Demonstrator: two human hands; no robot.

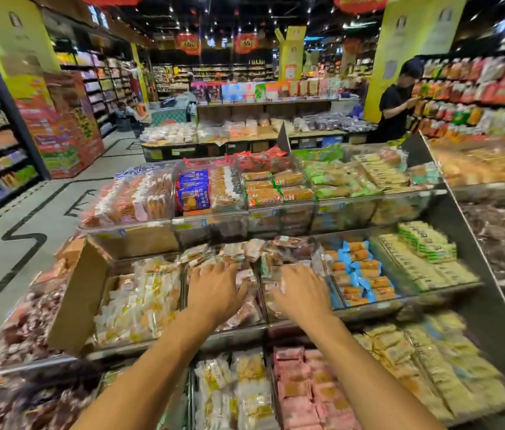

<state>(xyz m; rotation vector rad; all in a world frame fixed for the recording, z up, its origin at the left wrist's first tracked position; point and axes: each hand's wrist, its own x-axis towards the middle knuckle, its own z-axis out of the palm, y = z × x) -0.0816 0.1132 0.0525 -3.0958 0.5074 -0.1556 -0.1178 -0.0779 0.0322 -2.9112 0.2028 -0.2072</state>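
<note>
Fingertips of left hand (215, 293) & right hand (304, 294) blur into snack pkts (279, 246); pkt labels unreadable.

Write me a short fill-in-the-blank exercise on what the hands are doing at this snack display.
The left hand and right hand both rest on clear-wrapped packets in the ____ tier of the display.
The rolls in the bin just right of the right hand have ____ wrappers.
The bottom-tier packets under the right forearm are ____.
The cardboard flap stands ____ of the left hand.
Missing words: middle; blue; pink; left.
</note>
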